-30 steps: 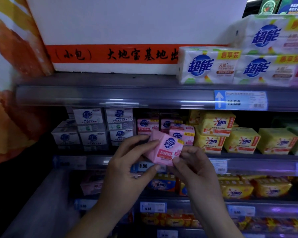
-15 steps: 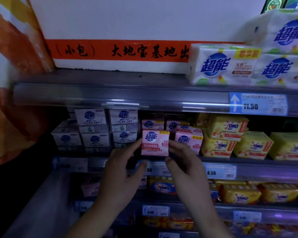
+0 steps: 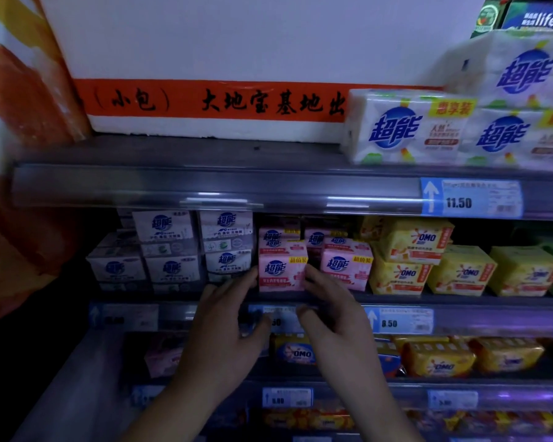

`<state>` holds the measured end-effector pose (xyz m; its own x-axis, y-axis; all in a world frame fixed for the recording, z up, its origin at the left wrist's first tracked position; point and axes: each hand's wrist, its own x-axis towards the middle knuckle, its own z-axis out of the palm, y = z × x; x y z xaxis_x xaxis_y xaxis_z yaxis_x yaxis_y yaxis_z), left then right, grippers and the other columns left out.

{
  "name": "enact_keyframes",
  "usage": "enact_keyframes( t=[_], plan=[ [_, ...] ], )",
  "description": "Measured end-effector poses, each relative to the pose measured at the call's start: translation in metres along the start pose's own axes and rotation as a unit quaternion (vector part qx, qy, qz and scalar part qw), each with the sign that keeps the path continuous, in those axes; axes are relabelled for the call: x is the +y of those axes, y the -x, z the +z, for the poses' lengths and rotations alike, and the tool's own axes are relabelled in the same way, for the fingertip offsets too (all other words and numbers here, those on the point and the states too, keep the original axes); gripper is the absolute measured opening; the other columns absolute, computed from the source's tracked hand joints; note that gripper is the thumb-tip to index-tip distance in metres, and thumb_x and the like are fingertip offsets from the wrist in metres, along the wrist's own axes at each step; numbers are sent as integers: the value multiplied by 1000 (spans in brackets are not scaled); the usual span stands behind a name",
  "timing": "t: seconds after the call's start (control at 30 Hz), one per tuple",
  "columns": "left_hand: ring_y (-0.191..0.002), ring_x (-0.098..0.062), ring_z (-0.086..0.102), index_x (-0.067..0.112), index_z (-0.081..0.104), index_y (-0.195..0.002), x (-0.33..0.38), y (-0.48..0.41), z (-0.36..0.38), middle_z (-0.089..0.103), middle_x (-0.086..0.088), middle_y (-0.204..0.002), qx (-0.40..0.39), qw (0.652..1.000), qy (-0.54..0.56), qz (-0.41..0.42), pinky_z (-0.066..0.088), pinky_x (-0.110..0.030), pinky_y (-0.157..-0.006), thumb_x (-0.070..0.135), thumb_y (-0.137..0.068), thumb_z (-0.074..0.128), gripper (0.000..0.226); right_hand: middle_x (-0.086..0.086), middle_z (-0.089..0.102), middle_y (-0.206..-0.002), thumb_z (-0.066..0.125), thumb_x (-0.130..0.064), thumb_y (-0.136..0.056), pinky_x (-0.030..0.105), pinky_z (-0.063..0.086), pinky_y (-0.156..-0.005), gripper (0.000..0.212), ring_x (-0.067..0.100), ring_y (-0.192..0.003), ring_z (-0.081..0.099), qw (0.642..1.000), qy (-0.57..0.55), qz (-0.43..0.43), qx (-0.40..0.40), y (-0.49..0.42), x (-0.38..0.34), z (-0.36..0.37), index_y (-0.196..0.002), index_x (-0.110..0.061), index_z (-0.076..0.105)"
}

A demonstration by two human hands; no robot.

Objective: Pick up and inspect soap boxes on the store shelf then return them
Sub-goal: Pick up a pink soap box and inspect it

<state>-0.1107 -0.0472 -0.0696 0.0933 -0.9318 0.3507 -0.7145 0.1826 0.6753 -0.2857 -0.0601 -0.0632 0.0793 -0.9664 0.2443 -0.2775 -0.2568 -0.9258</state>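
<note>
Pink soap box (image 3: pixel 281 271): upright at front of middle shelf (image 3: pixel 508 314), between white boxes (image 3: pixel 227 263) and second pink box (image 3: pixel 345 269).
Left hand (image 3: pixel 224 327): fingers near straight, tips touching box's left side.
Right hand (image 3: pixel 336 320): fingers extended, tips against its right side.

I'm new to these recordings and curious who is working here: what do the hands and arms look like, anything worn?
Two bare human hands: the left hand and the right hand wear no gloves, and no ring, watch or bracelet shows. The forearms are uncovered too, with no sleeve in view. The light is dim, so a thin ring could escape notice.
</note>
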Motion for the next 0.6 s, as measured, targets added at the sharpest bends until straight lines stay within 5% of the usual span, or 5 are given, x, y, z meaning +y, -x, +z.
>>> enact_keyframes(
  t=[0.1,0.2,0.37,0.5,0.6],
  plan=[
    [-130,-12,43,41,31,-159,0,-1,-1,46,18,-122,-7,1000,3,-25,35,-23,-102,32,-93,73,79,-25,50,-150,61,-17,-99,14,44,-105,60,-15,-130,46,1000,-1,8,-23,-3,-5,5,-152,-40,45],
    [-135,-13,38,37,27,-161,2,-4,-3,44,19,-128,-24,999,-3,-31,31,-21,-101,31,-94,71,80,-26,48,-152,60,-20,-100,-1,41,-92,59,-24,-125,43,999,-3,12,-35,-6,-7,6,-153,-39,44],
    [-137,-10,29,36,18,-163,5,-4,-2,36,24,-135,-53,998,-9,-37,29,-22,-105,33,-97,66,82,-27,55,-143,61,-17,-101,10,47,-97,54,-24,-120,49,999,-35,18,-24,1,-1,-2,-148,-41,50],
    [-115,-6,50,51,39,-140,15,8,-1,45,27,-126,4,998,54,-15,51,-38,-100,30,-91,72,62,-35,64,-119,60,-8,-98,6,52,-80,46,-19,-110,57,995,-24,10,95,15,13,-28,-123,-47,61],
    [-102,6,55,66,38,-133,32,9,13,49,34,-110,-3,996,79,39,47,-17,-79,39,-86,69,62,-40,60,-115,57,-6,-100,2,50,-76,47,-19,-112,55,992,-1,5,130,18,18,-46,-124,-47,59]
  ],
)
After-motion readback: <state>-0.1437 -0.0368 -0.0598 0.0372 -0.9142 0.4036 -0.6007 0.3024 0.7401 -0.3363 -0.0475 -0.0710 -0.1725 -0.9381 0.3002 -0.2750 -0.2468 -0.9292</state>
